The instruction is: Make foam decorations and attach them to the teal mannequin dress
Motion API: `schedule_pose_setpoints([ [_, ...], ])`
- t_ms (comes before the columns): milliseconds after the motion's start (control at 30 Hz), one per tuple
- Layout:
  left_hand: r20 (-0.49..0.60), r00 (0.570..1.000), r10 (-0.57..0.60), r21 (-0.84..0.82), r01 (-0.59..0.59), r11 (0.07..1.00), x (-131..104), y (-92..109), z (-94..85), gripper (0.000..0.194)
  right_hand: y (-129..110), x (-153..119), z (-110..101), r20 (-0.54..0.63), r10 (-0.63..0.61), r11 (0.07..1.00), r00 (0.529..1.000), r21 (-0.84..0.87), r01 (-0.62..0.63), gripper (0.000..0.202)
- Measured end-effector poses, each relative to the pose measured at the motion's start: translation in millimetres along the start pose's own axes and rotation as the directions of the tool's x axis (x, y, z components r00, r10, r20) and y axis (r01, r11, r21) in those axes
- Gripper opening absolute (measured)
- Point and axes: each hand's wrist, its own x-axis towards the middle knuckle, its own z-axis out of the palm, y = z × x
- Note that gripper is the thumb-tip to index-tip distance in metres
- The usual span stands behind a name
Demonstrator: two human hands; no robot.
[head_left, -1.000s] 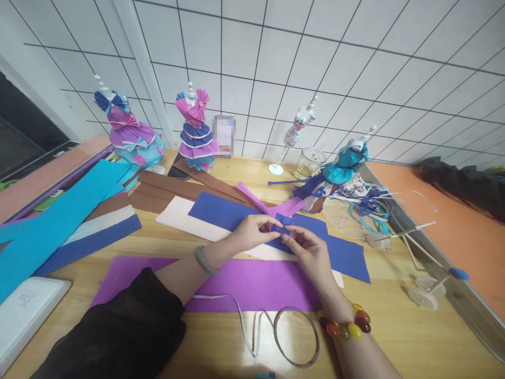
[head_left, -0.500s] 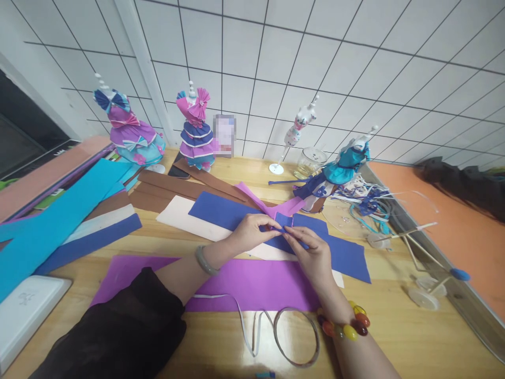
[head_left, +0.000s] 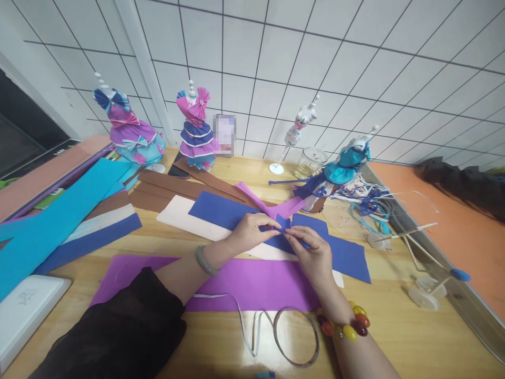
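Note:
Between my two hands is a small folded piece of dark blue crepe paper [head_left: 282,223] with a thin purple edge. My left hand [head_left: 252,230] pinches it on the left between thumb and forefinger. From the right, my right hand [head_left: 311,252] pinches the same piece, its fingertips almost meeting the left ones. Beneath the hands lie blue crepe paper strips [head_left: 221,210] over a pale cream strip [head_left: 177,220]. A pink strip [head_left: 290,207] lies just behind the held piece. Nearer me, a wide purple sheet [head_left: 252,287] passes under both forearms.
Small dress forms in paper gowns [head_left: 136,134] [head_left: 197,131] stand along the tiled wall, with a bare form [head_left: 300,126] and a teal-dressed one [head_left: 347,163] farther right. A tape roll [head_left: 296,363] lies in front. Stick stands [head_left: 423,297] and ribbon scraps [head_left: 371,205] lie right.
The blue piece between my fingertips has changed shape, its upper part now more folded and pointed. Both hands stay in nearly the same place.

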Motion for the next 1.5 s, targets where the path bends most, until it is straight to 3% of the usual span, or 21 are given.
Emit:
schedule_pose_setpoints([
  [333, 0.047, 0.998, 0.042, -0.002, -0.042, 0.999, -0.4, -4.2, -0.4, 0.01, -0.8, 1.3, -2.8, 0.07, 0.125, 0.992, 0.99, -0.013, -0.124, 0.024],
  [500, 0.038, 0.997, 0.065, -0.007, -0.065, 0.998, 0.6, -5.1, -0.9, 0.009, -0.3, 1.6, -3.7, 0.061, 0.079, 0.997, 0.995, -0.029, -0.078, 0.02],
  [767, 0.023, 1.0, 0.008, -0.013, -0.007, 1.0, -0.1, -8.9, 1.0, 0.016, 3.2, 1.8, -3.1, 0.043, -0.046, 0.998, 0.998, -0.036, 0.047, 0.013],
  [1067, -0.02, 0.999, 0.027, -0.029, -0.028, 0.999, 1.3, -9.6, 0.1, 0.013, 5.0, 1.2, -4.1, 0.011, -0.005, 1.0, 1.0, -0.03, 0.006, 0.011],
  [1200, -0.012, 0.998, -0.07, -0.088, 0.068, 0.994, 1.0, -7.6, 0.2, 0.015, 5.1, 0.2, -2.8, -0.001, 0.097, 0.995, 0.995, 0.013, -0.097, 0.011],
  [1333, 0.097, 0.972, -0.216, -0.172, 0.23, 0.958, 0.4, -5.2, 0.5, 0.022, 2.6, 0.1, -1.9, 0.019, 0.144, 0.988, 0.989, 0.046, -0.145, 0.012],
  [1500, 0.172, 0.956, -0.237, -0.166, 0.265, 0.95, 0.3, 0.5, -1.7, 0.021, -1.4, 1.0, -1.9, 0.063, 0.133, 0.989, 0.989, 0.057, -0.137, 0.012],
])
